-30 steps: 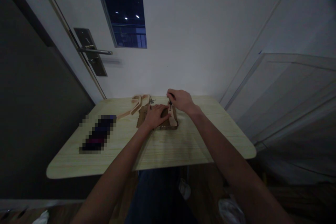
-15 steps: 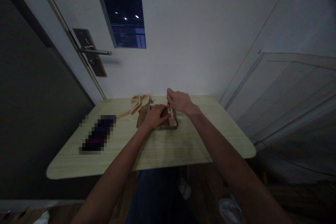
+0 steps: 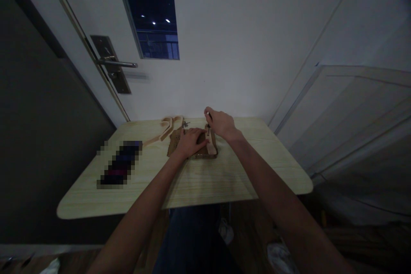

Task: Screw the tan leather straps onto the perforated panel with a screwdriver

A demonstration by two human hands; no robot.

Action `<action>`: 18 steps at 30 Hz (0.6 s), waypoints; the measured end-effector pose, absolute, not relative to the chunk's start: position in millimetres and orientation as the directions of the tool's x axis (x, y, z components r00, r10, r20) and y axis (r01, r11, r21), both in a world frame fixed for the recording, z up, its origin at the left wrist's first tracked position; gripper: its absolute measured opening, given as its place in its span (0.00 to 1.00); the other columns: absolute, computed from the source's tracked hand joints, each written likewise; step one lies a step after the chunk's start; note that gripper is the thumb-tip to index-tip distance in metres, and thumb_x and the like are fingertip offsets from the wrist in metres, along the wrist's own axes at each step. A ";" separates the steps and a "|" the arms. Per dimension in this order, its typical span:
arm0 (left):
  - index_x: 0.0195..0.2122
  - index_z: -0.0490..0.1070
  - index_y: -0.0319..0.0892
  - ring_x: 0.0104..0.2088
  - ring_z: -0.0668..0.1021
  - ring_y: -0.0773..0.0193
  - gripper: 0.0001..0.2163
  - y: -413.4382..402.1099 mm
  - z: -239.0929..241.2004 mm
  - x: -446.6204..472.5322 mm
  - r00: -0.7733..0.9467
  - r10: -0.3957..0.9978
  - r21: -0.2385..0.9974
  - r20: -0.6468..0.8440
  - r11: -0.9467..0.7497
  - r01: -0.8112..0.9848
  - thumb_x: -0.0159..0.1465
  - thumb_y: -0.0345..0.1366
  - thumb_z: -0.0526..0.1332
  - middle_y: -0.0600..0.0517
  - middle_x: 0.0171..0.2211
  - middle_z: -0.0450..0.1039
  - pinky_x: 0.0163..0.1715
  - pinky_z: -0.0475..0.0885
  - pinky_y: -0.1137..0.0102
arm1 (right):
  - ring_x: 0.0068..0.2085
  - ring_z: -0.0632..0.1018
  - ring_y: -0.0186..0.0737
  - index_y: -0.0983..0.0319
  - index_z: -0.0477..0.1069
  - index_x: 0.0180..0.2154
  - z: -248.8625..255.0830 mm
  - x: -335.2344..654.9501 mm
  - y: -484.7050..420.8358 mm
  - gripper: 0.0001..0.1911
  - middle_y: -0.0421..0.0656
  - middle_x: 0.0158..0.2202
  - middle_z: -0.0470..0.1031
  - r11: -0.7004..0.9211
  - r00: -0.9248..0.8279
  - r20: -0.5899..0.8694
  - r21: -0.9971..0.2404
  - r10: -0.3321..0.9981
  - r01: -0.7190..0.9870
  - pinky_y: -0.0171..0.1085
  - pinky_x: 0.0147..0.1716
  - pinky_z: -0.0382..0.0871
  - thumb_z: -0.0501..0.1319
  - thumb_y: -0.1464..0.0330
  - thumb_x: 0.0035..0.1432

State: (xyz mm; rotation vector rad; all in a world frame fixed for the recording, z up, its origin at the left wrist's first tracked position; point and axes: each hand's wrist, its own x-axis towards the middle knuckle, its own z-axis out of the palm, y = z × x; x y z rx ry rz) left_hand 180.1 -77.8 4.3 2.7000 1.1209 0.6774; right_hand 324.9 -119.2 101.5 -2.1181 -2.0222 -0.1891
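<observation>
My left hand (image 3: 190,142) lies over a brown cardboard piece (image 3: 174,141), its thumb and fingertips pressed against a pale wooden piece (image 3: 211,149) and steadying it. The wooden piece rests along the right part of the cardboard. Above its far end, my right hand (image 3: 221,124) is closed in a fist around what looks like a screwdriver (image 3: 208,127). Its thin dark shaft points down to the wood; the handle is mostly hidden by my fingers. Just beyond my left hand sits a small cluster of metal bits, perhaps screws (image 3: 186,124).
Curved wooden parts (image 3: 167,130) lie at the table's back left. A pixelated dark item (image 3: 120,165) is on the left of the light wood table (image 3: 263,171). Behind the table stands a white door with a metal handle (image 3: 117,64).
My right hand has turned slightly and its fingers have shifted, so more of the dark tool shows. My left hand and the wooden piece stay in place.
</observation>
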 end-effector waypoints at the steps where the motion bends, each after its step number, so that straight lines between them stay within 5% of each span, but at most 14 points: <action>1: 0.53 0.69 0.45 0.56 0.72 0.50 0.18 -77.7 4.0 180.1 0.623 0.697 0.295 0.354 -0.716 0.633 0.66 0.48 0.56 0.45 0.53 0.74 0.61 0.54 0.46 | 0.41 0.80 0.43 0.54 0.66 0.53 100.5 325.0 -119.7 0.19 0.47 0.43 0.80 -0.014 0.024 0.230 -0.045 0.973 0.999 0.36 0.34 0.65 0.41 0.63 0.70; 9: 0.52 0.69 0.46 0.56 0.72 0.49 0.18 -76.0 1.9 180.3 0.624 0.697 0.293 0.353 -0.716 0.634 0.66 0.48 0.56 0.45 0.54 0.74 0.62 0.52 0.44 | 0.39 0.80 0.44 0.60 0.65 0.51 101.6 327.7 -125.7 0.19 0.50 0.42 0.80 0.016 -0.023 0.215 0.034 0.976 0.999 0.37 0.34 0.65 0.40 0.63 0.70; 18: 0.52 0.69 0.45 0.56 0.72 0.49 0.18 -74.8 0.5 179.7 0.626 0.684 0.303 0.373 -0.728 0.615 0.66 0.48 0.56 0.46 0.53 0.74 0.60 0.54 0.43 | 0.42 0.80 0.46 0.62 0.61 0.56 100.7 328.7 -124.6 0.20 0.51 0.43 0.79 0.011 -0.009 0.233 -0.009 0.972 1.000 0.37 0.35 0.67 0.45 0.61 0.69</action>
